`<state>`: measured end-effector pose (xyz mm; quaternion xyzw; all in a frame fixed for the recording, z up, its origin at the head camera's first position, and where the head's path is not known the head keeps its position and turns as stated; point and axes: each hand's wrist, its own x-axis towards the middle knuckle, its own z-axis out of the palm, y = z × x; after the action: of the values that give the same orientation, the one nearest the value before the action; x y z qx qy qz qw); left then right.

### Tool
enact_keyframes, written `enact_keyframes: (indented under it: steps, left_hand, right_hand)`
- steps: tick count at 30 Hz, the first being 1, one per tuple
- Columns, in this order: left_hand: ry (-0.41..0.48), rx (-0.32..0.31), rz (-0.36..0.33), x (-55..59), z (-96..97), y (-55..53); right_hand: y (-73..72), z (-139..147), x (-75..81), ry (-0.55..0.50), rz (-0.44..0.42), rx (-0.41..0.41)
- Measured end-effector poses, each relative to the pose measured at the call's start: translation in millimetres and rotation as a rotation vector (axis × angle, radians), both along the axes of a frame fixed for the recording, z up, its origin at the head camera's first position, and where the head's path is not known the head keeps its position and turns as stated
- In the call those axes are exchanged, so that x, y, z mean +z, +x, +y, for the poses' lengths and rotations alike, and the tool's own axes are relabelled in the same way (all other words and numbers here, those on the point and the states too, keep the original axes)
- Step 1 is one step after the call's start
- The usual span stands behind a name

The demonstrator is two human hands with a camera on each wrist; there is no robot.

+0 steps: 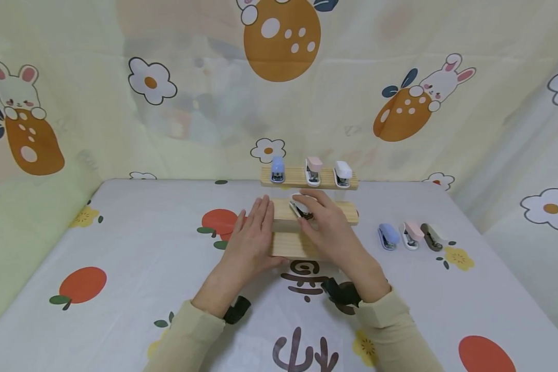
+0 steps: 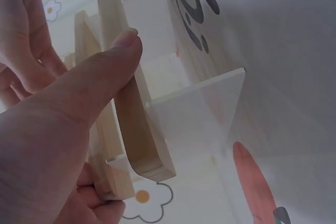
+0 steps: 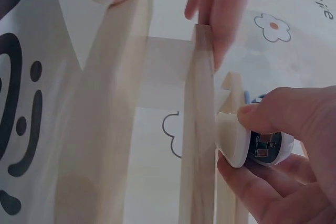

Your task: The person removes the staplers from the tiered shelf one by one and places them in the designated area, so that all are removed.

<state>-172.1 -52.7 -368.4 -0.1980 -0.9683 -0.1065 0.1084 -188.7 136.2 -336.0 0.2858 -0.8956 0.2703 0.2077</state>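
Observation:
A white mini stapler [image 1: 301, 206] is pinched between the thumb and fingers of my right hand [image 1: 332, 230], over the middle plank of a tiered wooden display rack [image 1: 293, 247]. In the right wrist view the white stapler [image 3: 278, 150] shows its dark underside, beside the plank. My left hand [image 1: 251, 240] holds the rack's left end, fingers along its side. In the left wrist view its thumb [image 2: 105, 74] presses on the front plank [image 2: 142, 129], with fingertips behind by another plank. The back plank carries a blue stapler [image 1: 277, 169], a pink stapler [image 1: 313, 170] and a white-topped stapler [image 1: 342, 173].
Right of the rack, on the printed tablecloth [image 1: 135, 232], stand a blue stapler [image 1: 388, 236], a pink-and-white stapler [image 1: 412, 235] and a grey-and-dark stapler [image 1: 432, 237]. Clear supports [image 2: 205, 108] jut from under the planks. A patterned cloth [image 1: 204, 103] hangs behind the table.

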Motion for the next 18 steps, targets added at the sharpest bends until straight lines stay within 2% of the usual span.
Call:
enact_keyframes:
  steps: [18]
  left_hand:
    - [0.004, -0.004, -0.007, 0.5, 2.0, -0.7]
  right_hand:
    - [6.5, 20, 7.6, -0.079, 0.04, 0.026]
